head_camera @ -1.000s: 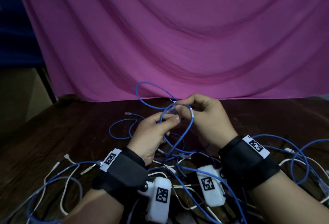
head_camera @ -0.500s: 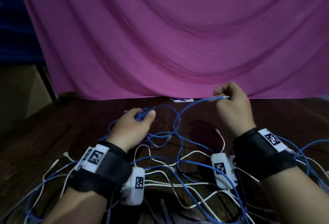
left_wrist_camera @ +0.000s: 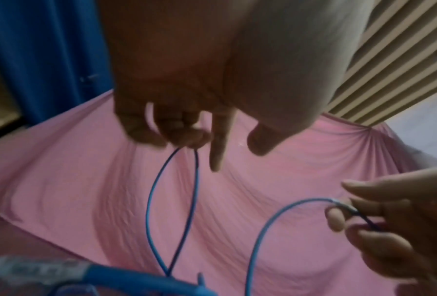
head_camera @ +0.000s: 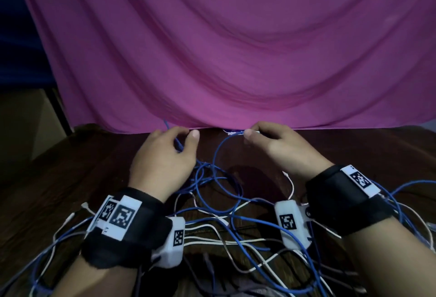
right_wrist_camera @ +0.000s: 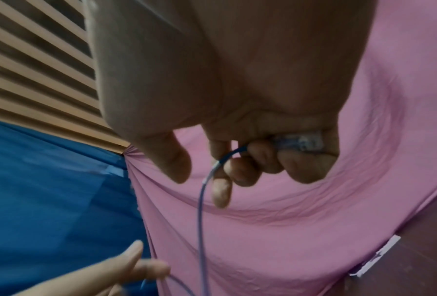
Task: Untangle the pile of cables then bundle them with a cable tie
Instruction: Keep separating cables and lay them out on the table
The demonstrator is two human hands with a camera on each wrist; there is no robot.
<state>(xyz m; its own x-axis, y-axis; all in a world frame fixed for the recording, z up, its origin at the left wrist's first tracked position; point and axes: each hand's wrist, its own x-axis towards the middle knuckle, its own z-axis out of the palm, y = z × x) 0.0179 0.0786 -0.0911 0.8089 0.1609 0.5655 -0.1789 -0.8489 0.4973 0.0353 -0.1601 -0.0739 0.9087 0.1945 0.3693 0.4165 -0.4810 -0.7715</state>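
Observation:
A tangle of thin blue cables (head_camera: 217,183) and white cables (head_camera: 212,228) lies on the dark wooden table (head_camera: 70,178) between and under my wrists. My left hand (head_camera: 165,155) holds a loop of blue cable (left_wrist_camera: 171,200) in its curled middle fingers, the index finger pointing out. My right hand (head_camera: 273,141) grips the clear plug end (right_wrist_camera: 298,141) of a blue cable (right_wrist_camera: 201,210) in its curled fingers near the table's far edge. That cable arcs down from the plug into the pile. No cable tie shows.
A pink cloth (head_camera: 236,49) hangs right behind the table's far edge. A small white label (right_wrist_camera: 374,258) lies on the table by the cloth. More blue and white cables (head_camera: 412,214) spread to the right and left front. A blue curtain (left_wrist_camera: 35,50) hangs at the left.
Both hands have moved away from me toward the cloth and closer together. The right hand has drawn the plug end leftward and lower; the left hand has lifted a blue loop out of the pile.

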